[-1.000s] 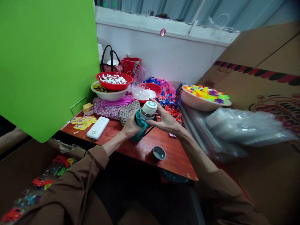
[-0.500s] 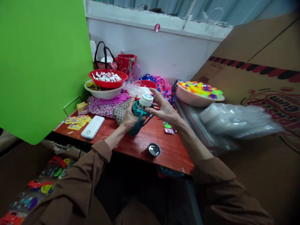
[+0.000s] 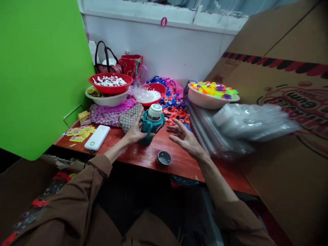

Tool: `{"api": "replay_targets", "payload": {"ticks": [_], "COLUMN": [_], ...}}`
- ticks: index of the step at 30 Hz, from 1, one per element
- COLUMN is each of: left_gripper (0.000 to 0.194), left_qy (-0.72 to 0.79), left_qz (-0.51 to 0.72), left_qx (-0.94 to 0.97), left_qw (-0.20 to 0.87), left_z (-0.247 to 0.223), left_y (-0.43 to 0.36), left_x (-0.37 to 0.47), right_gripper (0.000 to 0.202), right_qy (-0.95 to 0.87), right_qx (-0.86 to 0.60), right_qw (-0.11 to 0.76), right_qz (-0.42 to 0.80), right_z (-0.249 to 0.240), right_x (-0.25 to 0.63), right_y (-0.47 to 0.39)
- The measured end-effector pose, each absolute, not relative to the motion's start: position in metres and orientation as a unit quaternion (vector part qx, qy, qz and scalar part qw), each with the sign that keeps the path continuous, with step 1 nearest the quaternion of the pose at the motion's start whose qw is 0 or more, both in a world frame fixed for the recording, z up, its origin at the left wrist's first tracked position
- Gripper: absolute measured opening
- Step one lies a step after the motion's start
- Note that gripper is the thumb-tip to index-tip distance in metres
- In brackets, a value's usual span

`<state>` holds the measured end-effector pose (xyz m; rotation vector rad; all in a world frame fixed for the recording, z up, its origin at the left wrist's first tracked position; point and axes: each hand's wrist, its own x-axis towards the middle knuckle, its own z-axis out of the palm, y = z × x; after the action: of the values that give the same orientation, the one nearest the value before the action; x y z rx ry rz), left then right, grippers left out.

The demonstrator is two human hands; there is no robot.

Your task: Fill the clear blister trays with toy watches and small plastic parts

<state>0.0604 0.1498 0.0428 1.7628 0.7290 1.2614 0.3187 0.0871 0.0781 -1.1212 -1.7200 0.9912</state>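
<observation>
A thermos bottle (image 3: 149,128) in a teal knitted sleeve with a carry strap stands upright on the red table, its white stopper (image 3: 155,110) on top. My left hand (image 3: 134,131) is around its left side, the thumb across the front of the sleeve and the fingers up along the side. To the right of the bottle, my right hand (image 3: 186,138) is in the air with fingers apart and nothing in it. In front of the bottle sits a small grey cup (image 3: 164,158), open side up, with some liquid in it.
A white power bank (image 3: 97,137) with a cable lies left, beside yellow packets (image 3: 79,132). Behind are a patterned pouch (image 3: 130,118), a red bowl (image 3: 111,89) of white pieces, and a pale basin (image 3: 212,100) of colourful pieces. Plastic bags (image 3: 251,121) and a large carton (image 3: 287,75) bound the right.
The bottle has come down upright onto the table. My right hand has left its stopper and moved right, opening. My left hand has stayed at the bottle. The view has shifted slightly.
</observation>
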Motion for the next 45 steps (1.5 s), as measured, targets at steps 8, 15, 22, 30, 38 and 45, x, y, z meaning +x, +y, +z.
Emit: {"api": "replay_targets", "payload": {"ticks": [8, 15, 22, 30, 38, 45], "left_gripper": [0.095, 0.068, 0.034, 0.036, 0.051, 0.051], "left_qy": [0.349, 0.413, 0.461, 0.44, 0.385, 0.318], "left_qz": [0.546, 0.579, 0.488, 0.467, 0.347, 0.219], "left_qx": [0.723, 0.678, 0.689, 0.692, 0.814, 0.902], "left_qw": [0.24, 0.186, 0.272, 0.332, 0.262, 0.193], "left_z": [0.037, 0.027, 0.003, -0.007, -0.017, -0.012], "left_y": [0.108, 0.087, 0.039, 0.029, 0.036, 0.064], "left_x": [0.015, 0.005, 0.014, 0.04, 0.057, 0.082], "right_gripper": [0.098, 0.081, 0.093, 0.097, 0.066, 0.064], "right_qy": [-0.643, -0.66, -0.661, -0.661, -0.671, -0.622], "right_qx": [-0.532, -0.558, -0.55, -0.562, -0.549, -0.584], "right_qw": [0.334, 0.337, 0.34, 0.353, 0.384, 0.408], "right_qz": [0.437, 0.374, 0.38, 0.35, 0.318, 0.326], "right_z": [0.011, 0.003, 0.0, -0.007, -0.016, 0.001], "right_x": [0.334, 0.308, 0.32, 0.313, 0.309, 0.318], "right_y": [0.005, 0.008, 0.008, 0.002, 0.013, -0.003]}}
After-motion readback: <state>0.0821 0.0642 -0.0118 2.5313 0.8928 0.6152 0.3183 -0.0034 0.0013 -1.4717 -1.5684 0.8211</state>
